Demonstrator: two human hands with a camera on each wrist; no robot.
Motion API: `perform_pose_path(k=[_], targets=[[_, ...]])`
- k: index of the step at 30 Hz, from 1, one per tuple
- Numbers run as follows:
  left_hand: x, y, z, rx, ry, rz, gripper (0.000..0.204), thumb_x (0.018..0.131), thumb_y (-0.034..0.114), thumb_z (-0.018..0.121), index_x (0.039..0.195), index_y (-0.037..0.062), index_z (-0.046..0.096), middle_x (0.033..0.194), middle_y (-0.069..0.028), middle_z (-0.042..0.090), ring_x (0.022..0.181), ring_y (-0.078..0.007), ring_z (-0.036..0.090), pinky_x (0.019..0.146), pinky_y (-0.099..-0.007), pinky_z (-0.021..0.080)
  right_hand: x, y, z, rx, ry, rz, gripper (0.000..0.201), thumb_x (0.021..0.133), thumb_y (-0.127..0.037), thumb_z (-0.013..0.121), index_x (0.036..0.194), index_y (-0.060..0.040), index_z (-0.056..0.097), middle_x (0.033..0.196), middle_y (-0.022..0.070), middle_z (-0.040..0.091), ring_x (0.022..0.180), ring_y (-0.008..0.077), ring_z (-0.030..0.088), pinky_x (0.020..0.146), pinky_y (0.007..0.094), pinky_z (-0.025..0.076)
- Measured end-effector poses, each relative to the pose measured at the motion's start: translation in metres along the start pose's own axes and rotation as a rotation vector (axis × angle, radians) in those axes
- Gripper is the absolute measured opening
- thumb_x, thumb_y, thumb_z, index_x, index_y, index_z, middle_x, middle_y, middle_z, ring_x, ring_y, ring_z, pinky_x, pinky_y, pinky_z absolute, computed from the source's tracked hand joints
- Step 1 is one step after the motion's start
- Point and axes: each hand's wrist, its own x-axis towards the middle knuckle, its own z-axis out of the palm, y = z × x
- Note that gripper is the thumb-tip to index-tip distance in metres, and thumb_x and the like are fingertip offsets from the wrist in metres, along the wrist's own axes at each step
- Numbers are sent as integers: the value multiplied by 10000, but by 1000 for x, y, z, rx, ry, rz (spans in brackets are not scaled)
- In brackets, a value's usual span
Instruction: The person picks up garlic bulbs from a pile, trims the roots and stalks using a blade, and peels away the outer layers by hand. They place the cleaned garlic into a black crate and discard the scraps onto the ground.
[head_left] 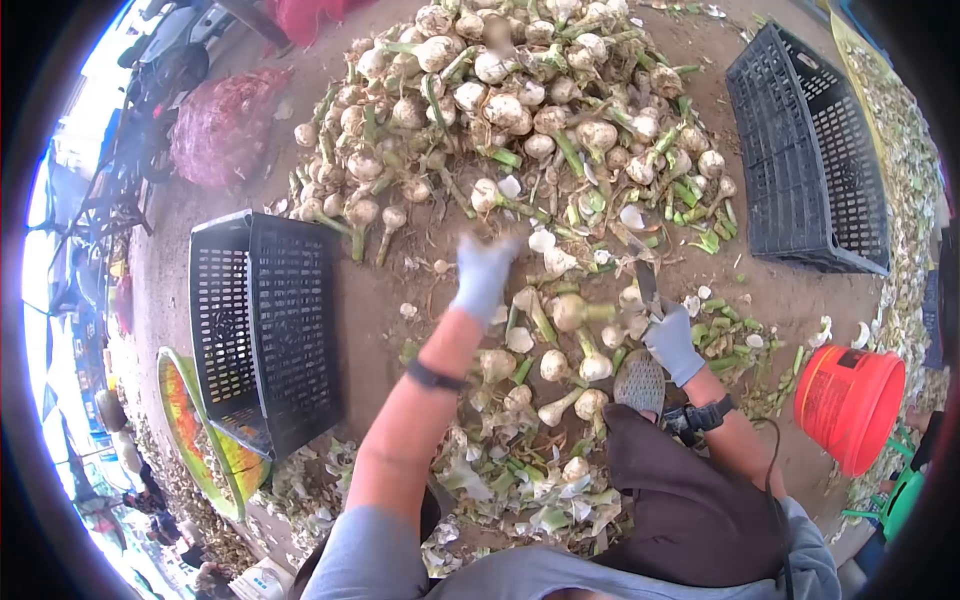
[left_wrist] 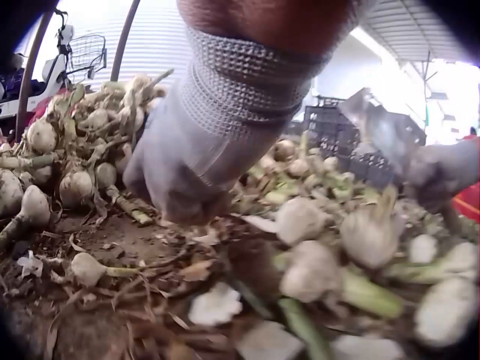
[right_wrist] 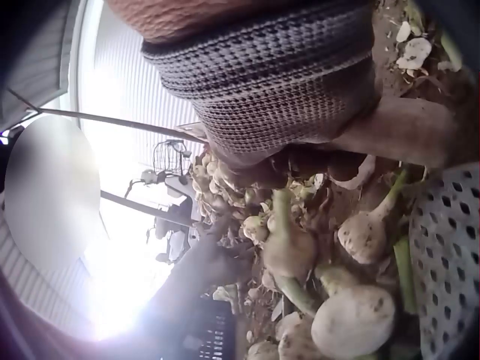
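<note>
My left hand (head_left: pixel 484 275), in a pale glove, is over the ground just below the big heap of garlic bulbs (head_left: pixel 505 112). It is blurred; in the left wrist view this hand (left_wrist: pixel 184 161) has its fingers bent downward, and whether they hold anything is hidden. With my right hand (head_left: pixel 675 345), also gloved, I grip a knife, its blade (head_left: pixel 646 282) pointing up and away from me. A wooden handle (right_wrist: pixel 405 131) sticks out from the glove in the right wrist view. Trimmed bulbs with stem stubs, such as one bulb (head_left: pixel 570 312), lie between my hands.
Black plastic crates stand at left (head_left: pixel 292 330) and right (head_left: pixel 795 150). A red bucket (head_left: pixel 850 405) lies tilted at the right. A shoe (head_left: pixel 639 382) is beside the bulbs near my right hand. Peelings (head_left: pixel 540 490) cover the ground close to me; a pink net sack (head_left: pixel 225 128) sits far left.
</note>
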Motion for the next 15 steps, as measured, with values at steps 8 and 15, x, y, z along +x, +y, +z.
perform_pose_path(k=[8,15], targets=[[123,-46,26,26,417,-35,670,690,224,822,1194,-62,485,1164,-221,597,1082,-327,600,901,-393,500,20,19,3,8,-15,178,304,776,-181,745,957,48,659,743,43,639,696,93,536,633,288,461],[7,-19,-3,-1012,-407,37,742,722,-142,464,1391,163,362,1040,-111,616,843,-230,630,676,-361,546,23,8,3,21,-71,114,244,790,-198,745,883,12,662,750,30,638,695,85,546,606,280,461]])
